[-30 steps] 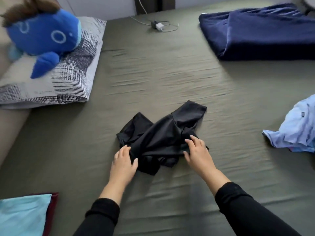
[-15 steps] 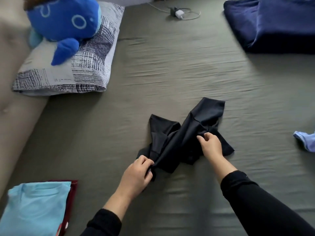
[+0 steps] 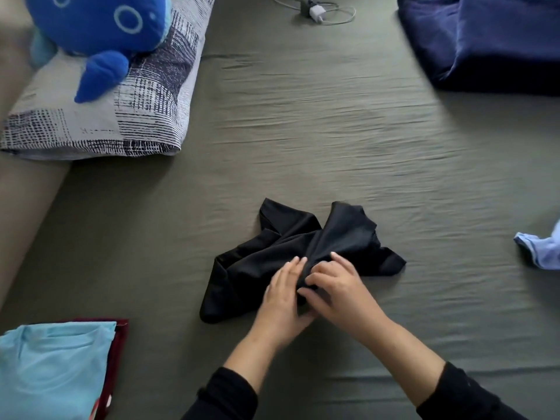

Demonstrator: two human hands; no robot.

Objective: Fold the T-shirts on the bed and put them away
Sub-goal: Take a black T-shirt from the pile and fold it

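Here both hands, left (image 3: 283, 294) and right (image 3: 339, 287), meet and pinch the crumpled black shirt (image 3: 291, 244) on the wrinkled olive bed (image 3: 318, 140); folded shirts (image 3: 51, 371) stack near-left.

An olive-green bed (image 3: 303, 140) fills the frame. A crumpled black T-shirt (image 3: 272, 262) lies at centre, a patterned pillow (image 3: 121, 122) upper left, a navy blanket (image 3: 485, 40) upper right, a white charger (image 3: 316, 10) top centre, a folded light-blue T-shirt (image 3: 51, 368) lower left.
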